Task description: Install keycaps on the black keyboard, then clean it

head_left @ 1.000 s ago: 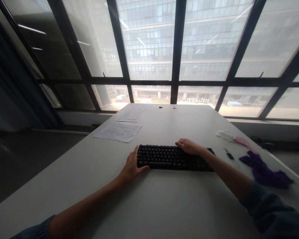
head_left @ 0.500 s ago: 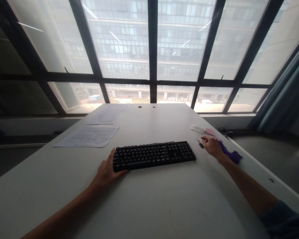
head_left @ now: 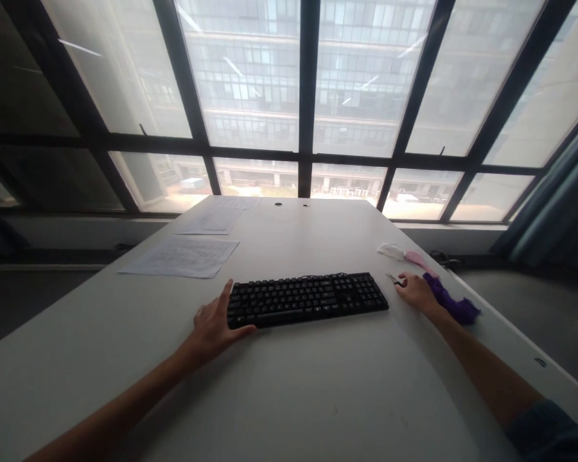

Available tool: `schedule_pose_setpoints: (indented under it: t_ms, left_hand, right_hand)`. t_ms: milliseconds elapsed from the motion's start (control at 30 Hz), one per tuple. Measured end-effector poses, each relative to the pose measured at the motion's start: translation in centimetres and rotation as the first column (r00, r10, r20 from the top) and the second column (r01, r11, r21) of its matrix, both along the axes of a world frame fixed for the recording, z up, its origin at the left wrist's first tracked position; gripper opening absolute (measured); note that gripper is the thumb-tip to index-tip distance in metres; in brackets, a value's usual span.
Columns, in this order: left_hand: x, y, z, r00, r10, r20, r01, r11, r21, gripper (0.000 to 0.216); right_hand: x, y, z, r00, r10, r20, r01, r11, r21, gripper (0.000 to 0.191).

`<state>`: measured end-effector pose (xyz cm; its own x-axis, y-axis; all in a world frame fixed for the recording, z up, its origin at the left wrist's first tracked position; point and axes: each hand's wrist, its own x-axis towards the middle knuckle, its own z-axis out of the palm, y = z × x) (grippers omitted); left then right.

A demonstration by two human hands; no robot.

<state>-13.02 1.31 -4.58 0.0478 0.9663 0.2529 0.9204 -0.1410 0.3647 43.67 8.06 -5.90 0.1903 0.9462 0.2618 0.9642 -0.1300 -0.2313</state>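
A black keyboard (head_left: 303, 298) lies flat on the white table (head_left: 289, 391). My left hand (head_left: 216, 324) grips its left end, the thumb along the front edge and the index finger at the back corner. Right of the keyboard, my right hand (head_left: 415, 292) is closed, its fingertips pinching a small tool (head_left: 392, 278) with thin silver prongs and a dark end. The fingers partly hide the tool, and its exact kind cannot be made out. A crumpled purple cloth (head_left: 455, 305) lies right beside the right hand.
Behind the right hand lie a pink piece (head_left: 417, 258) and a whitish crumpled piece (head_left: 390, 250). Printed sheets of paper (head_left: 183, 256) rest at the table's left side. Large windows (head_left: 250, 77) stand beyond the far edge.
My right hand has lowered onto the small tool and its fingers have closed on the dark end. The left hand stays at the keyboard. The view has shifted slightly.
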Motion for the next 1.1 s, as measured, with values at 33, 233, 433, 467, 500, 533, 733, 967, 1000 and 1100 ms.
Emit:
schedule_pose_setpoints:
  t_ms: [33, 233, 433, 467, 500, 533, 733, 967, 1000, 1100]
  left_hand:
    - [-0.3, 0.3, 0.1, 0.999, -0.006, 0.043, 0.005, 1.000, 0.004, 0.118]
    - [-2.0, 2.3, 0.7, 0.888, -0.058, 0.455, 0.058, 0.998, 0.015, 0.092]
    - [-1.5, 2.7, 1.2, 0.866, -0.097, 0.490, 0.134, 0.990, -0.041, 0.088]
    - [-1.4, 2.6, 1.1, 0.866, -0.099, 0.490, 0.137, 0.990, -0.042, 0.090]
    - [-1.3, 2.6, 1.1, 0.865, -0.100, 0.492, 0.137, 0.990, -0.040, 0.090]
    - [-1.2, 2.5, 1.0, 0.863, -0.100, 0.495, 0.135, 0.990, -0.037, 0.091]
    - [-0.7, 2.0, 1.0, 0.854, -0.124, 0.505, 0.138, 0.990, 0.009, 0.081]
    - [-1.3, 2.6, 0.2, 0.817, -0.109, 0.566, 0.107, 0.994, 0.038, 0.066]
    - [-1.4, 2.7, 0.1, 0.811, -0.107, 0.575, 0.105, 0.994, 0.038, 0.064]
    - [-1.3, 2.6, 0.3, 0.805, -0.102, 0.585, 0.099, 0.994, 0.037, 0.059]
  right_hand:
    - [0.3, 0.0, -0.1, 1.000, 0.011, 0.002, -0.011, 1.000, 0.026, 0.036]
    - [0.5, 0.7, 0.7, 0.984, 0.103, -0.145, -0.055, 0.952, 0.301, 0.027]
    - [-3.8, 1.0, 3.9, 0.836, 0.235, -0.496, 0.063, 0.857, 0.512, 0.026]
    - [-5.1, 1.0, 4.4, 0.779, 0.285, -0.558, 0.058, 0.853, 0.518, 0.029]
    - [-6.6, 1.2, 4.8, 0.712, 0.333, -0.618, 0.050, 0.854, 0.517, 0.031]
    - [-8.2, 1.3, 5.2, 0.636, 0.387, -0.667, 0.017, 0.858, 0.513, 0.034]
    - [-19.2, 3.5, 6.2, 0.374, 0.589, -0.716, -0.210, 0.806, 0.554, 0.035]
    - [-32.2, 6.0, 6.3, 0.121, 0.656, -0.745, -0.374, 0.725, 0.578, 0.027]
    - [-33.8, 6.2, 6.2, 0.098, 0.651, -0.753, -0.400, 0.718, 0.569, 0.026]
    - [-37.8, 6.3, 5.4, 0.078, 0.637, -0.767, -0.480, 0.698, 0.531, 0.024]
